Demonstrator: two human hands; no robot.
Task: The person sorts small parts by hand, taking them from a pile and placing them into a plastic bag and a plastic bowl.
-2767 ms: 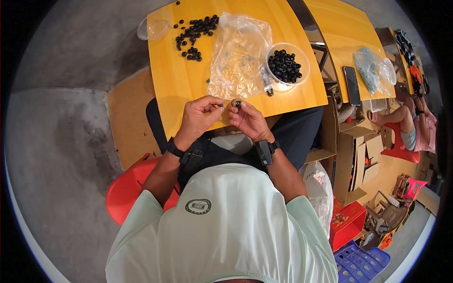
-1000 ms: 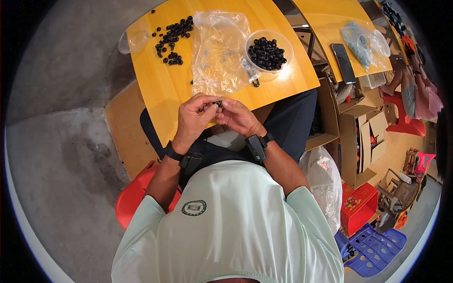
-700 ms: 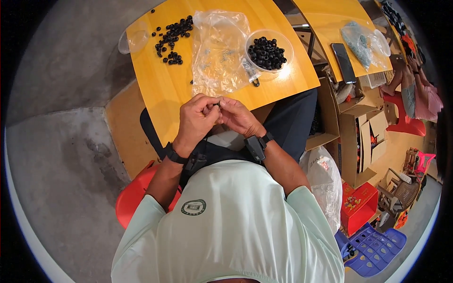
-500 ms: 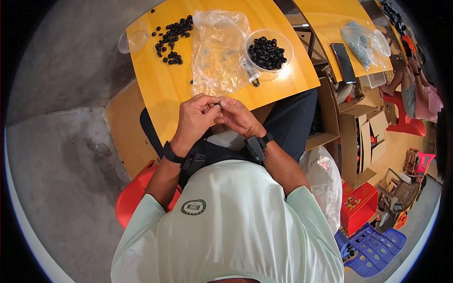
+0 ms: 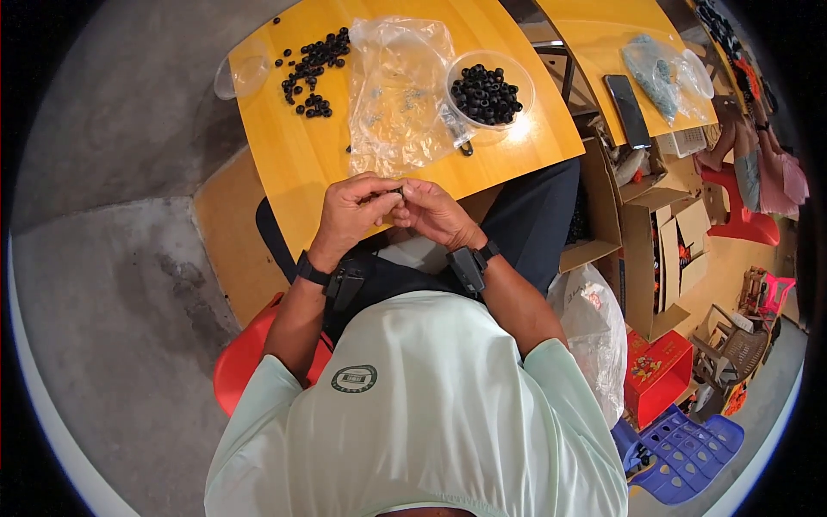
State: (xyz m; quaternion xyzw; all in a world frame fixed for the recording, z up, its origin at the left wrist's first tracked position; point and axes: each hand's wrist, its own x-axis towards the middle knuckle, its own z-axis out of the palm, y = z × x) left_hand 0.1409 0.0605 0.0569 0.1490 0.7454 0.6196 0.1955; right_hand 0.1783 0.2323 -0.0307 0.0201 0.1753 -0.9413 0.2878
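Both hands meet at the near edge of the yellow table [image 5: 482, 168], fingertips pinched together. My left hand [image 5: 349, 211] and my right hand [image 5: 438, 213] close on a small black part [image 5: 397, 191], mostly hidden by the fingers, so its exact kind does not show. Just beyond them lies a clear plastic bag [image 5: 396, 95] with tiny metallic pieces on it. To its right stands a round clear tub [image 5: 528, 102] holding many round black parts with holes [image 5: 487, 95]. More loose black parts [image 5: 319, 62] are scattered left of the bag.
A clear lid [image 5: 250, 76] overhangs the table's left edge. On a second table at right are a phone [image 5: 626, 112] and a bag of bluish pieces [image 5: 650, 73]. Cardboard boxes [image 5: 642, 258], a white sack [image 5: 594, 332] and a red box [image 5: 659, 379] stand to my right. Another person sits at far right.
The left fingers and thumb have shifted slightly around the small black part. Both hands stay in the same place; the view has moved a little.
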